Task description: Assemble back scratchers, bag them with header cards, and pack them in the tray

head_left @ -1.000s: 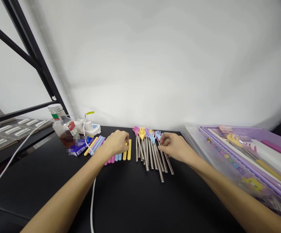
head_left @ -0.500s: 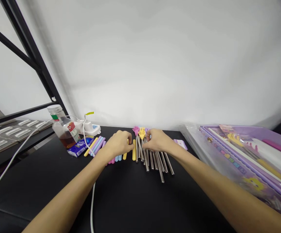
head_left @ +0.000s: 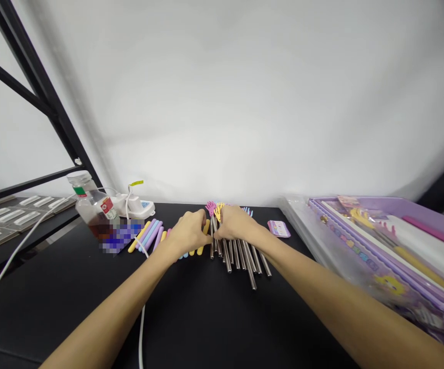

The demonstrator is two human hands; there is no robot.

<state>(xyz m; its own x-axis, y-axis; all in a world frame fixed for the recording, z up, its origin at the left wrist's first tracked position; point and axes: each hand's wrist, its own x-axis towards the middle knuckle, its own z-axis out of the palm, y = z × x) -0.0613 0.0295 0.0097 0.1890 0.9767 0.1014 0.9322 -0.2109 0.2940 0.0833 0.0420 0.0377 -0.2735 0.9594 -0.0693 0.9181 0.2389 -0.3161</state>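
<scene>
Several back scratchers with bare metal rods (head_left: 240,256) lie side by side on the black tabletop, fanning toward me. Their hand-shaped heads, one pink (head_left: 210,207) and one yellow (head_left: 218,210), point to the wall. My right hand (head_left: 235,224) is over the rods, its thumb and fingers closed around one near the yellow head; the fingertips are partly hidden. Just left of it, my left hand (head_left: 189,230) has its fingers curled and its thumb across a yellow handle (head_left: 201,250). More loose handles in purple (head_left: 152,236), blue, pink and yellow lie beneath and left of that hand.
A jar of brown liquid (head_left: 98,210), a blurred blue packet (head_left: 120,238) and a power strip (head_left: 141,208) stand left. A white cable (head_left: 142,333) crosses the tabletop. On the right are a small card pack (head_left: 279,228) and a purple box (head_left: 398,205) in clear plastic.
My right hand has moved left over the rods, toward the pink and yellow heads. The yellow handle by my left hand has shifted left and tilted. The view has shifted slightly.
</scene>
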